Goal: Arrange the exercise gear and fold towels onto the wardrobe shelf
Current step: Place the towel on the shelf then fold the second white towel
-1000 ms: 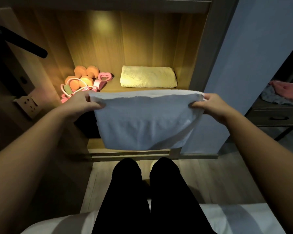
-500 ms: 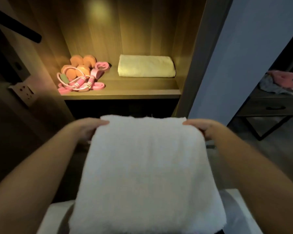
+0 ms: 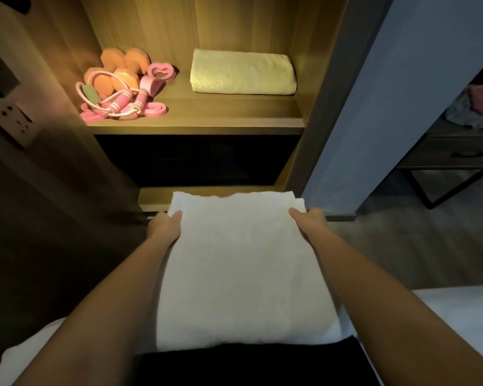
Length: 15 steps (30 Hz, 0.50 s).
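Note:
A white towel [image 3: 243,268] lies spread flat over my lap, its far edge near my knees. My left hand [image 3: 165,225] grips the towel's far left corner and my right hand [image 3: 308,220] grips its far right corner, thumbs on top. Ahead, on the lit wardrobe shelf [image 3: 223,121], a folded yellow towel [image 3: 243,72] lies at the right. At the shelf's left sit orange dumbbells [image 3: 117,68], a pink skipping rope [image 3: 117,104] and a pink hand grip [image 3: 159,75], bunched together.
A dark compartment [image 3: 195,160] lies under the shelf. The grey wardrobe door [image 3: 402,93] stands open at the right. A dark side table [image 3: 457,157] with clothes on it stands far right. A wall socket [image 3: 13,119] is at the left. I sit on a white bed [image 3: 457,316].
I have brought the towel down from hanging in front of the shelf and laid it flat on my lap. Both hands moved lower and nearer, still holding its far corners.

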Available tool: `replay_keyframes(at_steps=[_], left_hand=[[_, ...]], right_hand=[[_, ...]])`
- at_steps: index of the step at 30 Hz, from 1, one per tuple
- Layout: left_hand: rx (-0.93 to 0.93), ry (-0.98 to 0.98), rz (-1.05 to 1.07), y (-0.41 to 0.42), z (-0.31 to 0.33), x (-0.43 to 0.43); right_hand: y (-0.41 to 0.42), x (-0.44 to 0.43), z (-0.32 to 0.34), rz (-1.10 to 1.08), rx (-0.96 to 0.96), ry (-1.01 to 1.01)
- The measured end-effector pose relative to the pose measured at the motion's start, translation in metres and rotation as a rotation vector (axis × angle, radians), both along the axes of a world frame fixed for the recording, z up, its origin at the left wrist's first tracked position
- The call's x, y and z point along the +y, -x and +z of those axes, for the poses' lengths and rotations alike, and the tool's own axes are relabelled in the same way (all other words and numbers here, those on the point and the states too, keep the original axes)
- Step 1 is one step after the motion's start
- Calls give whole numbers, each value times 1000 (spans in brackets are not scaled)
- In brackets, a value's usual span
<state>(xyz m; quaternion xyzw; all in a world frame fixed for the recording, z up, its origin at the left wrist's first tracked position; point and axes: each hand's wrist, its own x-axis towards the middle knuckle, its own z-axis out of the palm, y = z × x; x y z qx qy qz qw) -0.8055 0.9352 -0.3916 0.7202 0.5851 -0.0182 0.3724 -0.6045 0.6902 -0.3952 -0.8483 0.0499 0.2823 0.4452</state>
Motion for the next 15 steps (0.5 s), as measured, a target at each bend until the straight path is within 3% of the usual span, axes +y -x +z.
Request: replay_keyframes(at_steps=[4, 8, 10, 15], left_hand=[[35, 136, 5, 20, -19, 1], [-108, 10, 15, 27, -22, -1], [-125, 5, 3, 22, -13, 5], [-28, 355, 46, 33, -12, -5]], right_hand=[[7, -15, -6, 158, 231, 106], [3, -14, -10, 93, 7, 135], [-1, -13, -7, 77, -17, 104], [13, -38, 6, 149, 311, 11]])
